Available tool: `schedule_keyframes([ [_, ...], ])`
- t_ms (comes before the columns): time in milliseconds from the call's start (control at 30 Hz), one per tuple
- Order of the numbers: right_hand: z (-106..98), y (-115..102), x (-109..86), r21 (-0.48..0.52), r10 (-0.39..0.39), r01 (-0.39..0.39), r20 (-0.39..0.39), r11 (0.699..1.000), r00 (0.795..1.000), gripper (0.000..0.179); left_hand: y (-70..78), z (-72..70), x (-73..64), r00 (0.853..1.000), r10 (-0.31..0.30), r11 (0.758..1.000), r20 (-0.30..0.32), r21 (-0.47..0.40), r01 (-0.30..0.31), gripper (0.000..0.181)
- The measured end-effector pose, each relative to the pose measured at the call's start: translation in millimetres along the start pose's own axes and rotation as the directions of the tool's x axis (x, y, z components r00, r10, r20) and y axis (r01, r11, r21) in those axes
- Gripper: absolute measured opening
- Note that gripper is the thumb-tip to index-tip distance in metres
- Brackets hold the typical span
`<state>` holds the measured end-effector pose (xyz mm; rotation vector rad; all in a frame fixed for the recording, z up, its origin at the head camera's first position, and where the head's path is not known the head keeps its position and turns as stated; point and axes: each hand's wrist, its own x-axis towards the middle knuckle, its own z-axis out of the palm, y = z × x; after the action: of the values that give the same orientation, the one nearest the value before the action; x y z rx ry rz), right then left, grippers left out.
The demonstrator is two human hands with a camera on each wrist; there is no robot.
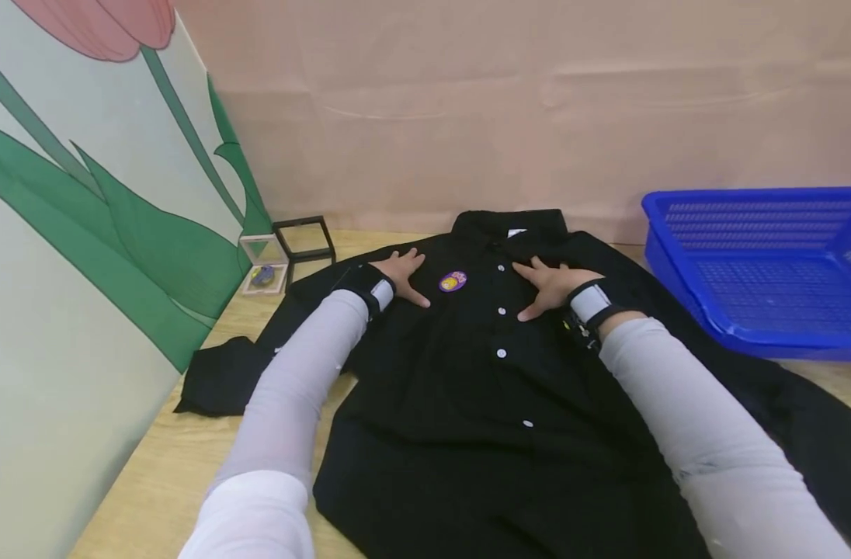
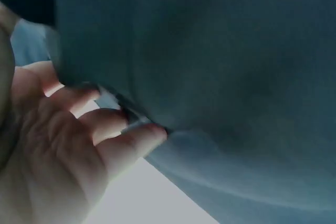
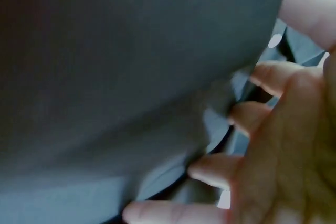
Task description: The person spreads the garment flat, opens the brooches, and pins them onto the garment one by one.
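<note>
A black button-up shirt (image 1: 460, 365) lies spread front side up, its collar toward the back, with white buttons down the middle and an oval purple-and-yellow badge (image 1: 453, 281) on the chest. My left hand (image 1: 401, 276) rests on the chest just left of the badge, fingers spread. Right of the button row, my right hand (image 1: 553, 287) also lies on the cloth with spread fingers. Dark fabric (image 2: 210, 77) fills much of the left wrist view, covering some fingertips. In the right wrist view, the fingertips (image 3: 210, 169) touch dark fabric (image 3: 131, 77).
A blue plastic basket (image 1: 782, 341) stands at the right, behind the shirt's sleeve. Two small frame-like cases, one pale (image 1: 263, 289) and one black (image 1: 331, 241), sit at the back left beside the tulip-painted wall (image 1: 118, 272). Wooden tabletop (image 1: 160, 466) shows at the left.
</note>
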<state>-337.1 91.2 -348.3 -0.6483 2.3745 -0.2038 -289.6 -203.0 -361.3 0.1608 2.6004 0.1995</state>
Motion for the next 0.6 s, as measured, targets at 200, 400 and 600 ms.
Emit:
schedule_keyframes([
  [200,-2,11,1.5,0.029,-0.032,0.031,0.015,0.999,0.999,0.105,-10.3,-4.9,1.3,1.000,0.023,1.000,0.019,-0.011,-0.023,0.099],
  [400,-1,23,4.9,0.027,-0.049,0.049,0.007,0.998,0.999,0.107,-18.1,-2.1,10.3,0.999,0.038,0.999,0.018,0.013,-0.038,0.099],
  [600,1,21,-1.2,0.015,-0.111,0.112,-0.062,0.994,0.992,0.090,-16.5,0.6,-4.7,0.996,0.071,0.997,-0.059,-0.022,-0.073,0.082],
])
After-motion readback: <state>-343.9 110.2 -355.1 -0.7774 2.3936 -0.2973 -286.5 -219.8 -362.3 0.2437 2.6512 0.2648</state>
